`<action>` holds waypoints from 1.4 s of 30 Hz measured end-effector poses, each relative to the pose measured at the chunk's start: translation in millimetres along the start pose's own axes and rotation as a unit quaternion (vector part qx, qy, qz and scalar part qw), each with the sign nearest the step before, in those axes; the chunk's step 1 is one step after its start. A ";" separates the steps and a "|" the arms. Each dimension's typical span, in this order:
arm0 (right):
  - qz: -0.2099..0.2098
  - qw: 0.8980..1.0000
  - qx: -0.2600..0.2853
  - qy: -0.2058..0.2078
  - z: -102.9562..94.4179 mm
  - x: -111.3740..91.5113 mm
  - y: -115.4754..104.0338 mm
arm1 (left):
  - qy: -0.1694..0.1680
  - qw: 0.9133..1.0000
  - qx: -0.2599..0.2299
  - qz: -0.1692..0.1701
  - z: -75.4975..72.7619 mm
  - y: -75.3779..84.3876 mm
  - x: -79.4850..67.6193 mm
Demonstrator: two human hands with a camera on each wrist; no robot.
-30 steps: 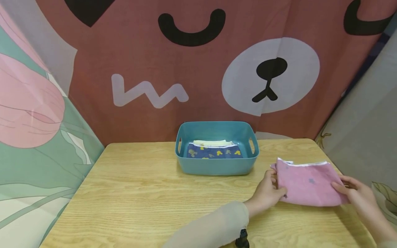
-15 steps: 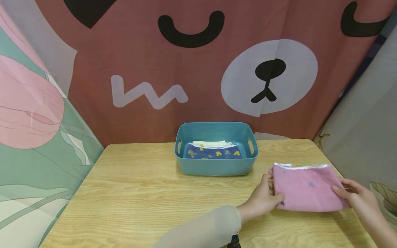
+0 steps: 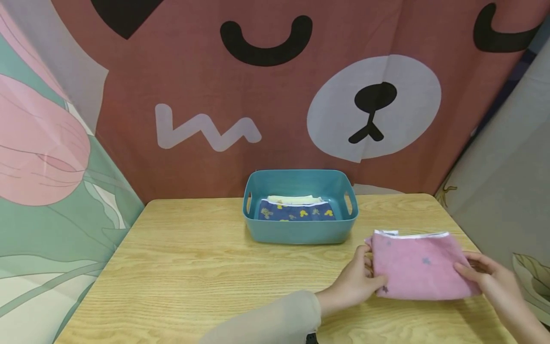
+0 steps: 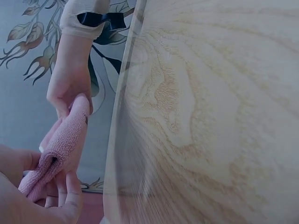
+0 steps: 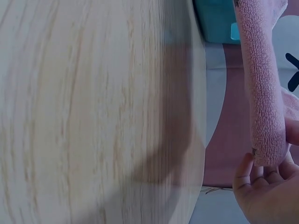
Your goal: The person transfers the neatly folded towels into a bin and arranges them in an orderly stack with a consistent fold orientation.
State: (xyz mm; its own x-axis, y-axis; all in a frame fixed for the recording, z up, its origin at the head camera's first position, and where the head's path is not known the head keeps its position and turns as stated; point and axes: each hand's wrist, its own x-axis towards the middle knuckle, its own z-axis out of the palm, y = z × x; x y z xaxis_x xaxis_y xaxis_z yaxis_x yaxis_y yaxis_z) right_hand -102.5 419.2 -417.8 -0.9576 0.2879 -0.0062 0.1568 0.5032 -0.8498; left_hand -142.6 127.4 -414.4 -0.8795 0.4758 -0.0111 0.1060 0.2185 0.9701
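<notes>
A folded pink towel (image 3: 418, 267) with small grey stars and a white-trimmed upper edge is held up over the right side of the table. My left hand (image 3: 354, 282) pinches its left side, thumb in front and fingers behind. At the opposite side my right hand (image 3: 494, 277) grips it the same way. In the left wrist view the towel (image 4: 67, 135) appears edge-on, as a thick terry fold stretched between both hands. The right wrist view has its rounded bottom fold (image 5: 264, 84) raised off the tabletop, with fingers of the right hand (image 5: 275, 191) curled round one end.
A teal plastic basket (image 3: 301, 232) with cut-out handles stands at the table's back middle. Inside lie a navy cloth with yellow prints (image 3: 296, 211) and a pale yellow cloth (image 3: 290, 198). A bear-print curtain (image 3: 206, 172) hangs right behind the wooden table (image 3: 193, 267).
Both hands have carried the pink towel slightly left and down, nearer the table's front. It stays folded between them. The basket and its cloths have not moved.
</notes>
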 end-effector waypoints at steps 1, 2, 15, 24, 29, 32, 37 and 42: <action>0.001 1.000 -0.001 -0.003 1.0 -0.8 -1.3 | -0.001 1.000 -0.003 0.000 -1.7 -0.4 -1.4; 0.001 1.000 -0.002 -0.004 1.9 -1.5 -2.6 | -0.004 1.000 -0.010 -0.002 -3.4 -0.6 -2.8; -0.009 1.000 0.005 -0.028 13.0 -7.7 -14.1 | -0.027 0.999 -0.041 -0.015 -24.6 1.2 -18.8; -0.013 0.998 0.042 -0.046 21.5 -11.4 -24.5 | -0.030 0.999 -0.043 -0.011 -36.0 -2.1 -28.9; -0.009 0.998 0.046 -0.051 26.1 -13.4 -29.5 | -0.033 0.998 -0.052 -0.012 -43.5 -2.9 -32.5; -0.017 0.998 0.042 -0.049 29.0 -14.8 -32.3 | -0.035 0.998 -0.058 -0.009 -48.0 -1.9 -34.5; -0.020 0.998 0.042 -0.052 33.9 -17.5 -37.7 | -0.032 0.998 -0.059 -0.012 -55.3 -1.0 -38.7; -0.023 0.997 0.049 -0.056 39.1 -21.3 -43.3 | -0.043 0.997 -0.056 -0.004 -61.9 -2.5 -42.5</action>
State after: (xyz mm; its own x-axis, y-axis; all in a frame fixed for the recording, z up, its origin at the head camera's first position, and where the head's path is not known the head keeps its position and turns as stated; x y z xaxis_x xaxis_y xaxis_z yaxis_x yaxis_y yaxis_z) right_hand -98.3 359.4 -401.5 -0.9849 0.1718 -0.0203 0.0935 0.4299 -0.8980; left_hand -134.2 53.8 -401.4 -0.8359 0.5477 -0.0343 0.0430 0.1276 0.9909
